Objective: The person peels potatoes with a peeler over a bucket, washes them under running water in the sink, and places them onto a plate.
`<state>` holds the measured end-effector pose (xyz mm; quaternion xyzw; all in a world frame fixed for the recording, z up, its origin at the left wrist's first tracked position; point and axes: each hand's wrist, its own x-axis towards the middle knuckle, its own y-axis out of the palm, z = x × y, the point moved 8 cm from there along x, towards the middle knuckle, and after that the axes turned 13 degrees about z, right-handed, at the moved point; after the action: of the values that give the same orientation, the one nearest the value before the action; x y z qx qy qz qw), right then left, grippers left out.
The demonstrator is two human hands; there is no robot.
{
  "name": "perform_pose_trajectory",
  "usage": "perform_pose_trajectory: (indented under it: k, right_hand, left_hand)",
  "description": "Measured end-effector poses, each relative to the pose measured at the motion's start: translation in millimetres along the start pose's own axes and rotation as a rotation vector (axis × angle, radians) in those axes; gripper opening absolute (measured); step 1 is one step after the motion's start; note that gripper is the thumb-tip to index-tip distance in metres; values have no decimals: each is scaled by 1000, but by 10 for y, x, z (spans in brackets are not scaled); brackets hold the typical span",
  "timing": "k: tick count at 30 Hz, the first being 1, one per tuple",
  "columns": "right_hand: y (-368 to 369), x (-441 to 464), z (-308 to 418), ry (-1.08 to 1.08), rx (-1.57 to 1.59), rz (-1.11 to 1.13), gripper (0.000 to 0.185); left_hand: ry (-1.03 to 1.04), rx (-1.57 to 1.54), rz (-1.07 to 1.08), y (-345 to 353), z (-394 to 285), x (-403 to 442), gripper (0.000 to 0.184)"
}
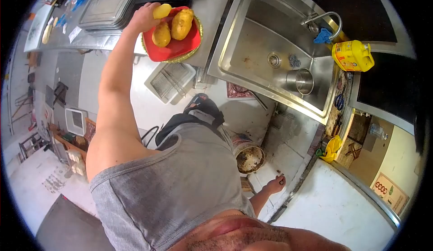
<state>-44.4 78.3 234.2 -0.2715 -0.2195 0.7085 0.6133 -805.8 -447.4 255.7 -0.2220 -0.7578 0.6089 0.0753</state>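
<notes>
My left hand (pixel 145 18) reaches over a red dish (pixel 168 53) with a green-yellow rim at the counter's edge. Its fingers close on a smooth pale-yellow peeled potato (pixel 162 11). Two browner potatoes (pixel 182 24) lie in the dish, beside and below that hand. Low on the right, my right hand (pixel 275 184) hangs with fingers curled around something small and dark that I cannot make out. A bucket (pixel 249 159) with scraps inside stands on the floor near it.
A steel sink (pixel 252 30) holds a metal pot (pixel 301 81) and a scouring pad (pixel 294 61). A yellow jug (pixel 353 56) stands on its far edge by the faucet (pixel 333 23). Stacked metal trays (pixel 108 8) sit left of the dish. A white basket (pixel 169 81) lies below the counter.
</notes>
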Motion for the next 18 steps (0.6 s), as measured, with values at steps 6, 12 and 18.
perform_pose_trajectory:
  k: [6, 12, 18]
  right_hand:
    - [-60, -73, -371, 70, -115, 43, 31]
    - [27, -192, -275, 85, -47, 24, 33]
    - [-27, -234, -290, 137, -161, 23, 33]
  left_hand:
    - [-25, 137, -85, -386, -71, 232, 61]
    - [-145, 239, 41, -325, 57, 741, 64]
    - [-205, 168, 184, -455, -88, 918, 53]
